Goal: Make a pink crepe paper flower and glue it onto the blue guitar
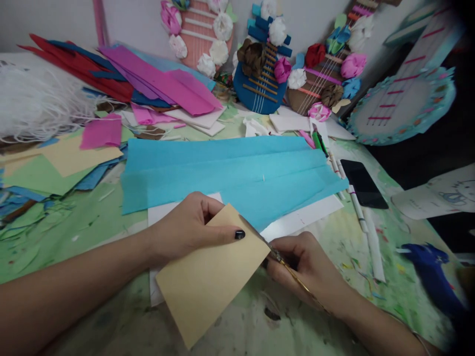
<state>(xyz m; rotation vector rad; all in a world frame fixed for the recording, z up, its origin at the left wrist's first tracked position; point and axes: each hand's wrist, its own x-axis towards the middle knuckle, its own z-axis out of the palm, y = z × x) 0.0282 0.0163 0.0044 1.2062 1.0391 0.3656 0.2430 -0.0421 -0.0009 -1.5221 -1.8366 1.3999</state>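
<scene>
My left hand [196, 225] pinches a pale yellow piece of paper [211, 282], thumb on top, with the other fingers hidden beneath it. In my right hand [306, 267] is a pair of scissors [276, 254] with gold-coloured handles. Its blades lie along the upper right edge of the yellow paper; how far they are apart I cannot tell. Just beyond my hands a wide sheet of turquoise crepe paper [208, 163] is spread out, and white paper [308, 217] shows from under it.
Markers [356, 207] and a black phone [363, 183] lie at the right, near a white cup [438, 193]. Paper scraps [55, 168], white string [40, 104] and folded magenta paper [166, 94] crowd the left. Decorated paper guitars [260, 84] lean on the back wall.
</scene>
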